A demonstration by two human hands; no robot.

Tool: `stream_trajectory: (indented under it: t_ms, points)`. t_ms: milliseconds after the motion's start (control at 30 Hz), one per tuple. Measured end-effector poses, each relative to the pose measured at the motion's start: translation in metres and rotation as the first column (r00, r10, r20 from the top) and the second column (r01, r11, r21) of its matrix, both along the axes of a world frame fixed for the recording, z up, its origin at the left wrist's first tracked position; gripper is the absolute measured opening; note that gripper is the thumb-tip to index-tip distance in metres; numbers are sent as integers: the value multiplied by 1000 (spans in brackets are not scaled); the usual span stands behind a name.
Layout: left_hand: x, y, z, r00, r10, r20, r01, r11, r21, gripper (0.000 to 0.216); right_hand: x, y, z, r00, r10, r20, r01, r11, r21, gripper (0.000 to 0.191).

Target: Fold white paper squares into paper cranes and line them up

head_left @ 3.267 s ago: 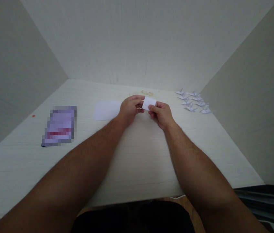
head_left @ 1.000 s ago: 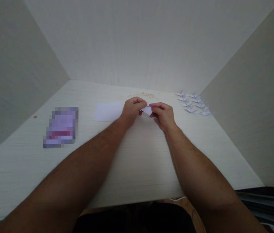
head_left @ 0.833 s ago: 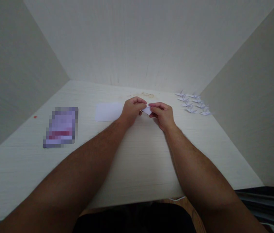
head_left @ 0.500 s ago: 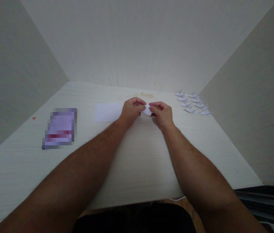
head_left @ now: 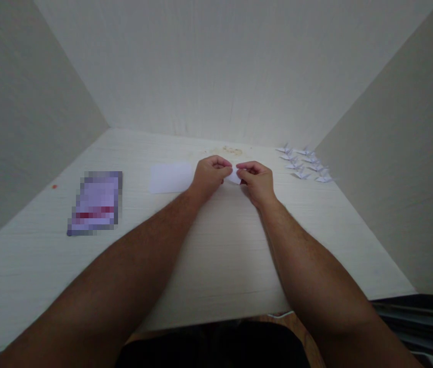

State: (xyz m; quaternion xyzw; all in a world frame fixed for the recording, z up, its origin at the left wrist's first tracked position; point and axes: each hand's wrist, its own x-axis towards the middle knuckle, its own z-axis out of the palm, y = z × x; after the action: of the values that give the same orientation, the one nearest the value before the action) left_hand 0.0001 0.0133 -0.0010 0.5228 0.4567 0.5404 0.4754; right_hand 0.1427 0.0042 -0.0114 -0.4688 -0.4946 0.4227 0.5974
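Observation:
A small folded piece of white paper (head_left: 235, 177) is pinched between my two hands, just above the table. My left hand (head_left: 211, 175) grips its left side with thumb and fingertips together. On the other side, my right hand (head_left: 257, 179) pinches the paper's right side the same way. Fingers cover much of the paper, so its exact folds are hidden. Beside my left wrist lies a flat stack or sheet of white paper (head_left: 170, 177), partly behind the hand.
Several folded white paper cranes (head_left: 301, 175) stand in rows at the back right. A blurred-out purple flat object (head_left: 96, 202) lies on the left of the pale table (head_left: 216, 276). A small orange bit (head_left: 54, 187) is near the left wall. Panels enclose the table.
The fingers have shifted slightly on the small folded paper, and its visible part has changed shape a little. Everything else has stayed in place.

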Motion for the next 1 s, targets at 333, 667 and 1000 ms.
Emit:
stream_trajectory:
  t_ms: [333, 667, 1000]
  points:
    - [-1, -2, 0, 999, 4, 47, -7, 998, 64, 14, -1, 3, -2, 998, 0, -70, -4, 998, -58, 22]
    - [-1, -1, -1, 1000, -24, 0, 23, 996, 86, 14, -1, 4, -4, 992, 1, -126, -2, 1000, -13, 19]
    - [-1, 0, -2, 998, -49, -26, 51, 995, 86, 15, 0, 5, -5, 998, -24, -52, 24, 1000, 0, 16]
